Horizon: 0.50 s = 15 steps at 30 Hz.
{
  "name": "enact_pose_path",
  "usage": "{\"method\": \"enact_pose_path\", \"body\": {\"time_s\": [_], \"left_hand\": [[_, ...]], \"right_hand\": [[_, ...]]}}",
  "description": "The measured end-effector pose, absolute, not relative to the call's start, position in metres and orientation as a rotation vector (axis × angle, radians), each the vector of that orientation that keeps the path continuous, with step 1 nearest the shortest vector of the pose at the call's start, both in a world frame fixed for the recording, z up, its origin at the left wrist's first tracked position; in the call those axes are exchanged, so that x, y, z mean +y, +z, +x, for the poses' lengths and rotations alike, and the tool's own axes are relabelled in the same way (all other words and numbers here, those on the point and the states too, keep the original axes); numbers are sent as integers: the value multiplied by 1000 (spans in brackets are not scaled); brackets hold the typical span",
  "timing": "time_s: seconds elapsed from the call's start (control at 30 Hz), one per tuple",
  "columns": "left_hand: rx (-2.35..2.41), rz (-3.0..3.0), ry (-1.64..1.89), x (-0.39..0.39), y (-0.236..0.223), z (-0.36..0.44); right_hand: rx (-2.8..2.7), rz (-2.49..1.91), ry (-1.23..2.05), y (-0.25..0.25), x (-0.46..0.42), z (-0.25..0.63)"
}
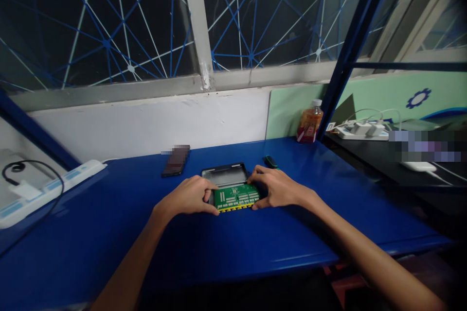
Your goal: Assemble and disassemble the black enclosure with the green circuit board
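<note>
A green circuit board (235,197) with a yellow front edge lies in a shallow dark metal case (226,175) on the blue table (219,252). My left hand (191,195) grips the board's left side, fingers curled round its edge. My right hand (275,187) grips its right side the same way. Both hands rest on the table. The far half of the case is bare and uncovered.
A dark phone (175,161) lies behind the case to the left. A small dark-green tool (271,161) lies behind my right hand. A drink bottle (310,122) stands at the back right by a blue post. White power strips sit at the far left (51,185) and right (361,131).
</note>
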<state>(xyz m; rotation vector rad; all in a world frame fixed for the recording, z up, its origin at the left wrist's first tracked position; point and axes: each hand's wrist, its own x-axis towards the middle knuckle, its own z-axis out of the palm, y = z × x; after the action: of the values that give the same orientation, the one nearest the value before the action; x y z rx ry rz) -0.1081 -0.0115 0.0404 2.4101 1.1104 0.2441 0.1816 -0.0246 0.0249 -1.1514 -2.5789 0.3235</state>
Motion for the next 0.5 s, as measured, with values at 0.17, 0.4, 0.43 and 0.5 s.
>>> {"method": "enact_pose_path", "body": {"time_s": [0.17,0.4,0.43,0.5], "left_hand": [[1082,2379,269,-10,39,-109],[1072,2363,259,-10,39,-111],[1071,2366,254,-10,39,-111],[1081,2370,243,-10,40,-111]], "right_hand": [[-2595,-1147,302,25,-25,182],[-2578,-1133,336,26,-26,181],[-2569,-1127,345,27,-27,181],[-2532,-1121,353,30,-26,181]]}}
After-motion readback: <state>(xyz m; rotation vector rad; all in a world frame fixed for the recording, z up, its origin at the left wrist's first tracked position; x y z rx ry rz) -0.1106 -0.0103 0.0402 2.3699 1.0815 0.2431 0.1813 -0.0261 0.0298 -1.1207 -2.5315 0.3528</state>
